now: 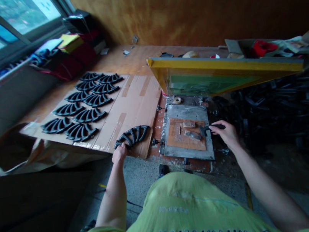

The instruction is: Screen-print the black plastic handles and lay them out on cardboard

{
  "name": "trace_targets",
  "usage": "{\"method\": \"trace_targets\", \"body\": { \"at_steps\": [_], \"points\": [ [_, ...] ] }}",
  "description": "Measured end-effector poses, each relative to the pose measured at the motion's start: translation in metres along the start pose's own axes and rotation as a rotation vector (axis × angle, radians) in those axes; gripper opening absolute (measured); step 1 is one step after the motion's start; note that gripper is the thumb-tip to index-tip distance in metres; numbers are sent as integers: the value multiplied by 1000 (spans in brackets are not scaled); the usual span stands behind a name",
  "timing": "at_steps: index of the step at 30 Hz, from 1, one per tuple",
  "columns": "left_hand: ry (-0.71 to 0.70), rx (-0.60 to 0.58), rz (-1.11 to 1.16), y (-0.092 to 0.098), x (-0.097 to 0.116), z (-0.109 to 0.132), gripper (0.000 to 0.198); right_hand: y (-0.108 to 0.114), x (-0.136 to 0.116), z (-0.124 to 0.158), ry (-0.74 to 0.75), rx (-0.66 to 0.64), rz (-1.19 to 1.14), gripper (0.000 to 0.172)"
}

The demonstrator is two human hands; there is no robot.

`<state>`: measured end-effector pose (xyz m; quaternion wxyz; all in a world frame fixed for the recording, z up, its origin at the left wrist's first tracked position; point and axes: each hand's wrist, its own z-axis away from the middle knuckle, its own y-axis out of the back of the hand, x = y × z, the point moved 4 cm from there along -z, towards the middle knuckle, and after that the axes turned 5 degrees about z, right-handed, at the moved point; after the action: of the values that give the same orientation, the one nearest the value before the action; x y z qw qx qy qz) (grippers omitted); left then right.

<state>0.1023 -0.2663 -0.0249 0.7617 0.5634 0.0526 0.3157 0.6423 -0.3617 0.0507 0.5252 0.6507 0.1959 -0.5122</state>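
My left hand (119, 152) is closed on the near end of a black, curved, slotted part (136, 135), shaped like a fan, at the front edge of a cardboard sheet (135, 103). My right hand (226, 132) grips the dark handle of a small scraper-like tool (216, 126). The tool's head is over a brown board (175, 140) with small blocks (192, 135) on it; whether it touches them I cannot tell. Beneath the board lies a grey metal plate (181, 110). More black fan-shaped parts (89, 115) lie in rows on the cardboard's left half.
A yellow-edged screen frame (223, 67) stands tilted up behind the plate. To the right is a large heap of black parts (270, 110). A roll of tape (177, 99) sits at the plate's back edge. Folders and papers (71, 43) are stacked by the window.
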Motion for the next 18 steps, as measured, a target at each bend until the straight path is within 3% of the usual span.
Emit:
{"method": "trace_targets", "body": {
  "at_steps": [2,4,6,8,11,18],
  "points": [
    [87,31,-10,-3,-1,11,59,-28,-10,1,76,3,99,59],
    [86,169,-1,-8,4,27,63,-52,-13,2,128,11,213,60],
    [-48,336,9,-14,16,46,60,-71,-12,4,163,20,320,62],
    [-219,430,4,-24,33,62,57,-83,-12,4,232,46,430,62],
    [-308,408,-11,-38,53,70,60,-93,-17,6,378,86,547,58],
    [-234,303,16,-43,75,56,62,-95,-19,7,519,120,524,48]
  ]
}}
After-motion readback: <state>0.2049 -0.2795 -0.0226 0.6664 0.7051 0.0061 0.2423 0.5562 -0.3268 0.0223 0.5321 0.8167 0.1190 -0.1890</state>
